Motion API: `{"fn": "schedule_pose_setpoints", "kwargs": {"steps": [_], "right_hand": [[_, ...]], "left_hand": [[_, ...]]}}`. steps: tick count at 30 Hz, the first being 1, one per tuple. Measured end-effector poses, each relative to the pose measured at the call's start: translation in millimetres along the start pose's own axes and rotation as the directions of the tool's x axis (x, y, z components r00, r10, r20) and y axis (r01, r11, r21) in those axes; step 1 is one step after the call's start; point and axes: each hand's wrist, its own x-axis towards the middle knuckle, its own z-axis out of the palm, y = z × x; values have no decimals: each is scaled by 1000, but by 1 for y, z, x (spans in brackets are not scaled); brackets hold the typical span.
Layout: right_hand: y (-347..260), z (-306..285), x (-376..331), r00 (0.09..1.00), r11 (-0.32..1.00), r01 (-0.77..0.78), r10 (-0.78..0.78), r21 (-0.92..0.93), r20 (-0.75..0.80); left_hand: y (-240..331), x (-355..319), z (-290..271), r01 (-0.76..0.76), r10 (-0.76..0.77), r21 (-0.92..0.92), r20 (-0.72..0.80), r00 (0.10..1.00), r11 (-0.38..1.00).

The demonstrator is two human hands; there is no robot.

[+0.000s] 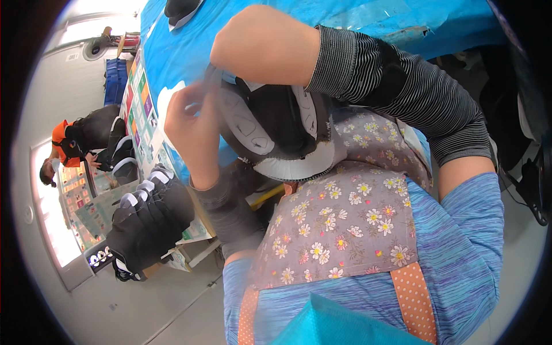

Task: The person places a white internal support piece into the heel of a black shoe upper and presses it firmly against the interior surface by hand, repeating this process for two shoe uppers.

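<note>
A black shoe upper [269,115] with pale grey side panels rests against my apron, its white serrated edge toward me. My left hand [192,118] is at its left side, fingers curled into a pinch on the upper's edge and partly blurred. Over its far end, my right hand [261,49] is bent down and closed. The back of that hand hides its fingers and what they grip. A dark strip [214,77], smeared by motion, shows between the two hands. Behind my left hand lies a white piece [167,95].
A table under blue sheeting [178,46] stands ahead, with a black shoe [183,11] on it. Several black shoe parts with grey linings [152,213] are stacked at the left. Farther left, a person in orange [60,138] is beside more dark shoe parts.
</note>
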Motion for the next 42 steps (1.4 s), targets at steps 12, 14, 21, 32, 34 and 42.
{"fn": "schedule_pose_setpoints", "kwargs": {"steps": [12,14,21,32,34,42], "right_hand": [[0,1,-5,997,998,-63,64,15,-46],[-3,-2,-4,998,998,-48,49,28,-28],[-8,-2,-1,999,995,-46,47,91,-10],[-8,-2,-13,987,992,-32,51,124,-155],[-6,0,-14,988,990,-30,50,139,-148],[-8,-2,-11,988,987,-106,118,119,-98]], "left_hand": [[19,-1,9,-135,138,88,-26,990,987],[22,0,8,-179,181,117,-10,983,977],[5,6,10,-266,272,70,-100,957,962],[6,5,13,-296,308,145,-70,949,944],[18,7,21,-397,405,82,-147,902,914],[16,13,15,-322,322,6,-43,946,947]]}}
